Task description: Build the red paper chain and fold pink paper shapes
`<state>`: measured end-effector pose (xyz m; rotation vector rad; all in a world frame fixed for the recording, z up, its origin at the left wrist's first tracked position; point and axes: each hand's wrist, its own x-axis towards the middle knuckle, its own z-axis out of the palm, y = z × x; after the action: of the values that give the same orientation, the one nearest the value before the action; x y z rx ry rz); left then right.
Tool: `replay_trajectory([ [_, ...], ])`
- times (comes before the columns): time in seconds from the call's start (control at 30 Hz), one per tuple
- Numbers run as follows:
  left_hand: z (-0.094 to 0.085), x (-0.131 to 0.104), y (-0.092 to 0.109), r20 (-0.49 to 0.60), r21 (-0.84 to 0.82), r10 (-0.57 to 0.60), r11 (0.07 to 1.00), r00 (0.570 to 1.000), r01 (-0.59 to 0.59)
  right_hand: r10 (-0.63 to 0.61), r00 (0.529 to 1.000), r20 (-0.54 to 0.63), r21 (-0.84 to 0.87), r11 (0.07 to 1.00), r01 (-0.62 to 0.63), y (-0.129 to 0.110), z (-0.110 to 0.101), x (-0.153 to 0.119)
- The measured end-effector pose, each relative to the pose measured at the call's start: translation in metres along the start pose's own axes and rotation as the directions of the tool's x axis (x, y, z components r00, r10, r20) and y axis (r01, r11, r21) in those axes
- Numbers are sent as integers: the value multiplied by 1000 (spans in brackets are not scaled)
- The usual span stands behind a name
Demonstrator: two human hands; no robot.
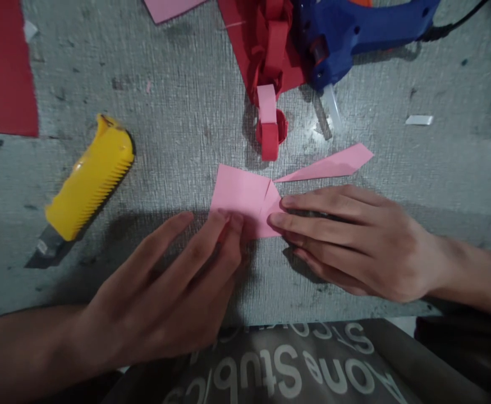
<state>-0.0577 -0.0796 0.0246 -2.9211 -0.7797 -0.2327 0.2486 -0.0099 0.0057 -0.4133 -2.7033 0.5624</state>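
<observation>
A small pink piece of paper (241, 191) lies on the table between my hands, with a slit or crease running down from its upper edge at the right. My left hand (178, 286) has its thumb and a finger pinched at the paper's lower left edge, while another finger stretches out just left of it. From the right, my right hand (354, 235) reaches in with long, extended fingers, their tips resting on the paper's right edge. A narrow pink strip (329, 164) touches or nearly touches the paper's upper right corner.
A yellow box cutter (91, 177), blade out, lies at the left. Beyond the paper hangs together a red and pink paper chain (270, 106), beside a blue glue gun (363, 31) with its cord. Red paper (5, 73) covers the upper left; a small white scrap (419, 120) sits right.
</observation>
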Motion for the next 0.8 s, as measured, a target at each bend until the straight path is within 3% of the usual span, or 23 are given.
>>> replay_trajectory([
  [0.17,5,10,6,-33,76,-60,995,998,62,5,1000,2,-11,1000,-5,0,1,0],
  [0.43,6,12,15,28,128,-88,988,996,83,6,1000,-14,-26,1000,-6,-1,1,-1],
  [0.8,-3,0,13,-88,51,-98,993,991,103,13,1000,8,-27,1000,-12,-1,1,-1],
])
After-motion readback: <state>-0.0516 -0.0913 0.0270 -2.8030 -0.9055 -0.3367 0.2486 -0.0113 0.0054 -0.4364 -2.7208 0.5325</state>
